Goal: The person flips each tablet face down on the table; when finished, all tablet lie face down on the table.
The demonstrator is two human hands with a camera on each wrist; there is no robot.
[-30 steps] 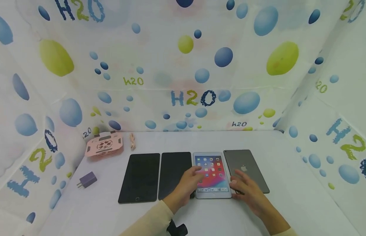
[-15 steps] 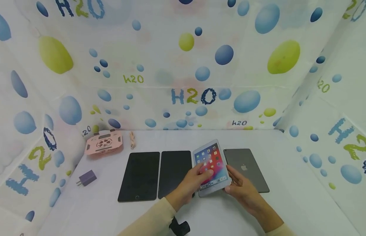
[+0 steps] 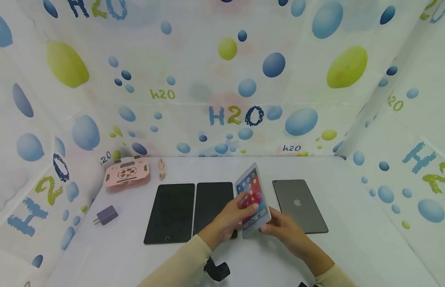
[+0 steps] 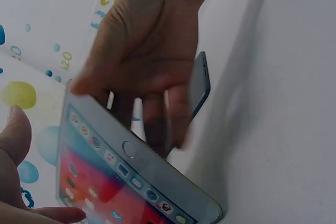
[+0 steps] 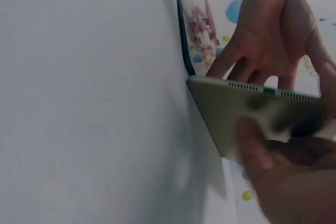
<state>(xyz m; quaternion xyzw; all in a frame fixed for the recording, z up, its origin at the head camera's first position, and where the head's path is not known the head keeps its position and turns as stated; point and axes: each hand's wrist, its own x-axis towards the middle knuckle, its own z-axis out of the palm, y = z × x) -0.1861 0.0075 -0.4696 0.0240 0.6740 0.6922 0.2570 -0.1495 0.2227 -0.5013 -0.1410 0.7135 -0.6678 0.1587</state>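
A white tablet [image 3: 252, 199] with a lit home screen is raised off the table and tilted, its lower edge toward me. My right hand [image 3: 285, 231] grips its lower right side; in the right wrist view, right-hand fingers [image 5: 252, 145] lie against the pale back of the tablet [image 5: 218, 103]. My left hand [image 3: 226, 219] is over the screen side, fingers and thumb extended; contact with the glass is unclear. A dark tablet [image 3: 213, 205] lies partly hidden behind that hand. A grey tablet [image 3: 298, 205], back up, lies to the right.
Another black tablet [image 3: 170, 213] lies face up at the left. Beyond it are a pink box-like case [image 3: 127, 172], a bundled cable [image 3: 161, 169] and a purple plug adapter [image 3: 107, 215]. A patterned sheet [image 3: 193, 59] hangs behind the white table [image 3: 355, 207].
The white tablet was flat on the table; it has been lifted and turned, its screen now facing more to the left. The right hand has moved left with it.
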